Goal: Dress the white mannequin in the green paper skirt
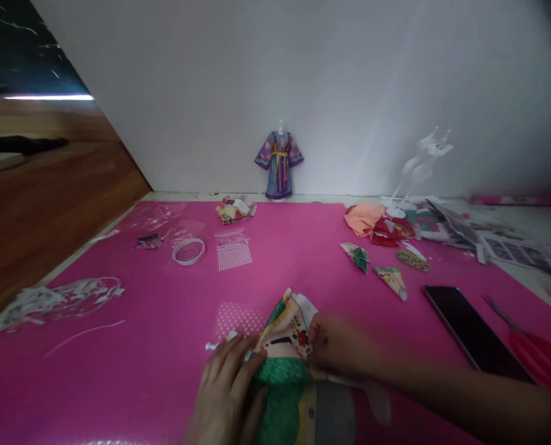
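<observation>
In front of me on the pink mat lies a small doll's garment, cream with a flower print and green parts. My left hand rests along its left edge, fingers stretched out and lying on the cloth. At the garment's right edge my right hand is closed, pinching the cloth; its fingertips are partly hidden and slightly blurred. Just beyond my left hand is a clear sheet with white dots, and a small white piece sits by my fingers.
A purple-and-blue doll robe on a stand stands against the wall. Right are a black phone, red-handled scissors, fabric scraps and a white doll form. Left are a tape roll, a bead sheet and white strips.
</observation>
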Demonstrator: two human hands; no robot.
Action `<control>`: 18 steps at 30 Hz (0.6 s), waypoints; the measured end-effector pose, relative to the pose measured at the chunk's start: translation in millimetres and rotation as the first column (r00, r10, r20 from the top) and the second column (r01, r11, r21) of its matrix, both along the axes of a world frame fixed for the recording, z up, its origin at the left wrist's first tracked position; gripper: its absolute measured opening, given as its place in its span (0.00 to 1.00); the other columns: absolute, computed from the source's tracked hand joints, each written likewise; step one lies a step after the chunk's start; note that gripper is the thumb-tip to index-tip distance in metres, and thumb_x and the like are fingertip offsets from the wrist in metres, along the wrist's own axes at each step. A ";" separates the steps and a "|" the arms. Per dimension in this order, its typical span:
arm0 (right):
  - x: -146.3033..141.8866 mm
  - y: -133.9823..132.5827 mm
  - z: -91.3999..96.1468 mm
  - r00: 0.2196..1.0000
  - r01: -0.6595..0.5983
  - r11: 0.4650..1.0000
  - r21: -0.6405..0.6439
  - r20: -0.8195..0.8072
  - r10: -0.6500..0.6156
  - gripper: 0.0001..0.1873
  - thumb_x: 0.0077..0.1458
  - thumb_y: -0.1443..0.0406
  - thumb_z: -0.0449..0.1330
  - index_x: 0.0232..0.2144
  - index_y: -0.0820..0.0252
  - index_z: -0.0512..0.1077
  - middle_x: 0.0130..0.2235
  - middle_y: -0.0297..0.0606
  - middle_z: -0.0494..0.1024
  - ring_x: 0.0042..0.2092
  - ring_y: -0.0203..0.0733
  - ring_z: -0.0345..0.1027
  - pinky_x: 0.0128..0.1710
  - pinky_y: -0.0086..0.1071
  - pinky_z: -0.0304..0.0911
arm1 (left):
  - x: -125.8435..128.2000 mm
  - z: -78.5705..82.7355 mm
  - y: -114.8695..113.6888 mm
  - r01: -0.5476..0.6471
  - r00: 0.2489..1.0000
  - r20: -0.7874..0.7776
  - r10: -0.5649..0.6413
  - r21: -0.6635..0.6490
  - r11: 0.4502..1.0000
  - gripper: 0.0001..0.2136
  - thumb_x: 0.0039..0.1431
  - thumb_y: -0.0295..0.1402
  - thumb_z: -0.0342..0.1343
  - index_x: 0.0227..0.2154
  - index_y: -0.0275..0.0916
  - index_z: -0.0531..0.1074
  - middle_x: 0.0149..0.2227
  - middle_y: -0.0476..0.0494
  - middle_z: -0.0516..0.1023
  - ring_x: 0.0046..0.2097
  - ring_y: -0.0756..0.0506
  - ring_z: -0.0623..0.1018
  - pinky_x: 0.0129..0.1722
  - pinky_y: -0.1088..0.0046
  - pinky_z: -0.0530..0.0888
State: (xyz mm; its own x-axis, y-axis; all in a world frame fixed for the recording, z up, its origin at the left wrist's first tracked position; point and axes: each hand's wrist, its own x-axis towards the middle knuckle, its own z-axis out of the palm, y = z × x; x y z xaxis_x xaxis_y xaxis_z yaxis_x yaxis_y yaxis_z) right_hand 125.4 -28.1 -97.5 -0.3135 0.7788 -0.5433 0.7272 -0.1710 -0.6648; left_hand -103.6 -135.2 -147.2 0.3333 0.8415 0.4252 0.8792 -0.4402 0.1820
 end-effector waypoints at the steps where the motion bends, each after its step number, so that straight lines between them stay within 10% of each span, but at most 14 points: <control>1: 1.0 0.2 -0.3 1.000 -0.003 1.000 0.024 0.000 0.003 0.14 0.33 0.75 0.62 0.27 0.58 0.70 0.22 0.27 0.71 0.24 0.34 0.63 0.19 0.25 0.46 | 0.1 1.5 0.3 0.000 1.000 -0.002 0.000 0.004 1.000 0.21 0.58 0.25 0.55 0.54 0.39 0.65 0.57 0.35 0.67 0.59 0.34 0.63 0.52 0.48 0.69; 9: 14.6 -5.0 5.6 0.989 0.059 0.985 0.163 -0.140 -0.036 0.13 0.40 0.76 0.56 0.30 0.58 0.68 0.25 0.28 0.72 0.27 0.33 0.65 0.23 0.24 0.53 | -1.5 9.3 0.0 -0.038 0.995 0.087 0.039 -0.013 0.999 0.21 0.59 0.36 0.57 0.55 0.43 0.66 0.56 0.38 0.70 0.57 0.34 0.67 0.56 0.46 0.65; 14: 21.3 -14.8 14.6 0.898 0.186 0.978 0.092 -0.421 -0.131 0.09 0.42 0.73 0.57 0.28 0.57 0.65 0.24 0.26 0.68 0.26 0.33 0.63 0.24 0.25 0.54 | 4.9 44.2 30.7 0.067 0.950 0.312 -0.012 -0.165 0.984 0.16 0.63 0.31 0.52 0.54 0.46 0.65 0.55 0.41 0.71 0.58 0.39 0.68 0.56 0.54 0.68; 18: 19.7 -20.3 19.3 0.858 0.201 0.977 0.073 -0.495 -0.140 0.07 0.43 0.71 0.58 0.27 0.57 0.65 0.24 0.27 0.69 0.27 0.34 0.64 0.26 0.26 0.55 | 25.8 77.9 88.7 0.436 0.843 0.505 -0.186 -0.436 0.787 0.13 0.64 0.28 0.50 0.49 0.44 0.70 0.52 0.43 0.74 0.58 0.43 0.68 0.58 0.59 0.65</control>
State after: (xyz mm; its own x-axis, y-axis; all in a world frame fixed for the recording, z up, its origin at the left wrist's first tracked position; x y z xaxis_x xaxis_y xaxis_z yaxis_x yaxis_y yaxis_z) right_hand 145.2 -48.4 -78.2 -0.3692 0.8927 -0.2583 0.2748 -0.1606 -0.9480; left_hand -77.8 -46.5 -69.3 0.5130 0.8503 0.1179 0.4913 -0.4034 0.7719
